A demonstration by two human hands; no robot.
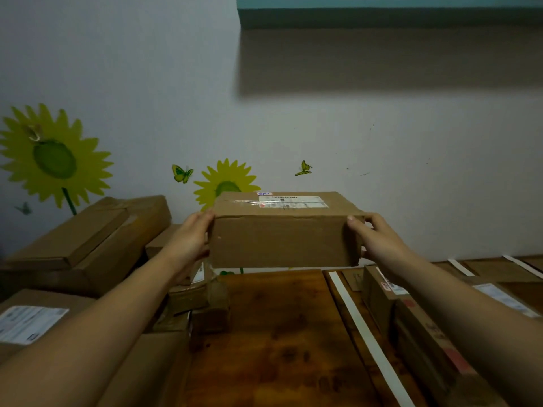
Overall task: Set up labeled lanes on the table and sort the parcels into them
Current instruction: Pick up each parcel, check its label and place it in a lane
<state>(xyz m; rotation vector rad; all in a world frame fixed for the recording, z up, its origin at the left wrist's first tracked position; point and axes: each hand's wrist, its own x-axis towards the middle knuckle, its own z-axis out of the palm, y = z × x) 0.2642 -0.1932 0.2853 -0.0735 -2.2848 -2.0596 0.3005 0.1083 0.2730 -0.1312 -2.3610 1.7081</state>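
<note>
Brown cardboard parcel (283,239), white label (296,201) on top, level, held aloft

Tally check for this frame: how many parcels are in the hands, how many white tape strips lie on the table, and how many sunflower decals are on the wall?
held parcel, gripped by the left hand and right hand: 1
white tape strips on the table: 3
sunflower decals: 2
Total: 6

- Pale, plain wall (147,69).
- Large yellow-green sunflower sticker (54,158) on the wall at left.
- Smaller sunflower sticker (226,179) near centre, its lower part hidden.
- Green butterfly sticker (182,173) just left of it; another butterfly (303,168) to its right.
- Teal ledge (382,13) at upper right, casting a broad shadow below.
</note>
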